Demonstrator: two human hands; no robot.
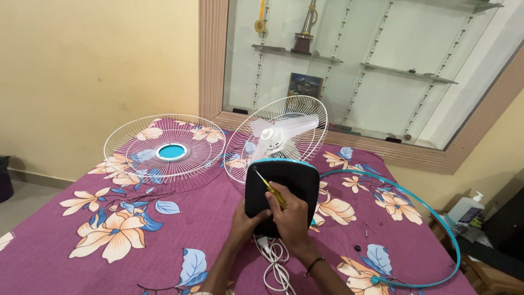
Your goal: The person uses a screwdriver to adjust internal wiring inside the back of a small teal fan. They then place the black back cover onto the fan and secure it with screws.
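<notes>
Purple floral cloth (180, 246) covers the bed we work on, with a cream wall behind and a recessed glass-shelved niche (376, 71) holding a trophy (307, 27) and a small framed picture (304, 85).

Our right hand (292, 216) is closed around a yellow-handled screwdriver (268, 188), fingers wrapped on the handle; its shaft runs up and to the left from the grip, and the tip meets the upper left corner of the black fan base (284, 186). Our left hand (248, 218) sits just beside the right one, on its left, gripping the lower left edge of that same base, thumb on the face and fingers curled behind, so both hands touch the base.

Straight beyond the grip, past the top edge of the base, the white fan blades (281, 134) stand inside the rear wire guard (278, 136), which leans upright. Well off to the left of the grip, the front wire guard (164, 150) with its blue centre disc lies flat on the cloth. Below the hands, toward our wrists, the white power cord (275, 262) lies in loose loops. To the right of the grip, a blue plastic rim ring (436, 218) curves across the cloth, and between it and our right hand lie a small dark knob (357, 248) and a thin screw (370, 228). Farther right, off the bed, a white pump bottle (466, 208) stands on a low table.
</notes>
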